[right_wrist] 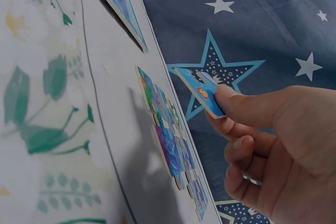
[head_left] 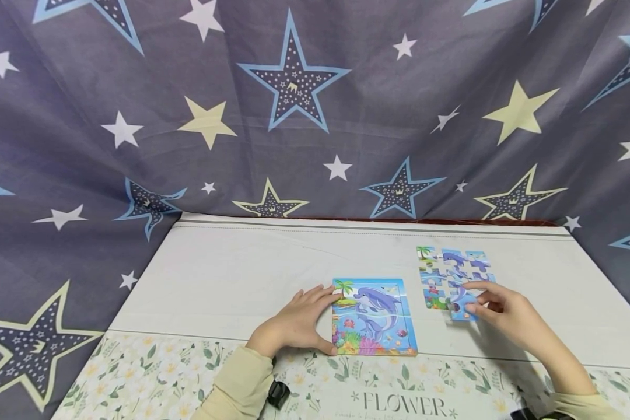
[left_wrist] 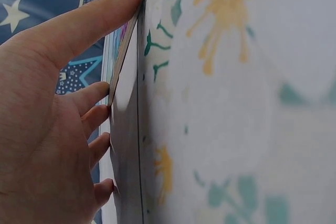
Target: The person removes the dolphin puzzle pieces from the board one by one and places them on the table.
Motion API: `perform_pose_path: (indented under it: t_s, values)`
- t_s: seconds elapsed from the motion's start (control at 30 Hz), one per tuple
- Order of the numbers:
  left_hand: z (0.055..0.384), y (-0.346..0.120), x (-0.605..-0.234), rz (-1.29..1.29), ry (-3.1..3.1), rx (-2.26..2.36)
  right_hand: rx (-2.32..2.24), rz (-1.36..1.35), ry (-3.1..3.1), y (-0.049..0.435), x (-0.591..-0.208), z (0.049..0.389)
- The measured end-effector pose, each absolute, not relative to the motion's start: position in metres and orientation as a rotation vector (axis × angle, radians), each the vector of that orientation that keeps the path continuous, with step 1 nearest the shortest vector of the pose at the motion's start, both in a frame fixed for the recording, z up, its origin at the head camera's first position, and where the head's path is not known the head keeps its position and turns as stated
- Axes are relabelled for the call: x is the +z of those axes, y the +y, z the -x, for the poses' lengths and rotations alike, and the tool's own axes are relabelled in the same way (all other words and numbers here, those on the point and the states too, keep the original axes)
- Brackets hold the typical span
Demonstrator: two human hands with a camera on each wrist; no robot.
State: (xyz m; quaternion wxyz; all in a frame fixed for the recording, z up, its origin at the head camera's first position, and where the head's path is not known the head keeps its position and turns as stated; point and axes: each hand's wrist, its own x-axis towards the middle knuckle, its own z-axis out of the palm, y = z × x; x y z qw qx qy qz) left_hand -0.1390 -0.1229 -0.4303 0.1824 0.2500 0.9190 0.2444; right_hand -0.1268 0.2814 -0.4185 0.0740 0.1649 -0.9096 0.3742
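Observation:
A square dolphin picture board with a thin frame lies flat in front of me. My left hand rests against its left side, thumb at the near corner and the fingers further up along the edge. My right hand pinches a blue jigsaw piece between thumb and index finger, and the other fingers curl toward the palm. In the right wrist view that piece is raised above the table, tilted. Beyond it lies a group of jigsaw pieces with a matching dolphin picture, set loosely together and partly hidden by the right hand.
The table carries a white cloth with a flowered band along the near side, marked FLOWER. A dark curtain printed with stars hangs behind the table and down both sides. The board and the pieces lie a short gap apart.

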Motion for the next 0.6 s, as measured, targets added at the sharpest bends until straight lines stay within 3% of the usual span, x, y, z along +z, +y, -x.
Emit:
perform_pose_path:
  t_s: [0.6]
  values:
    - [0.139,-0.123,-0.431,-0.708,2.589,0.712,1.081,-0.390,-2.708,0.304,-0.426,0.133]
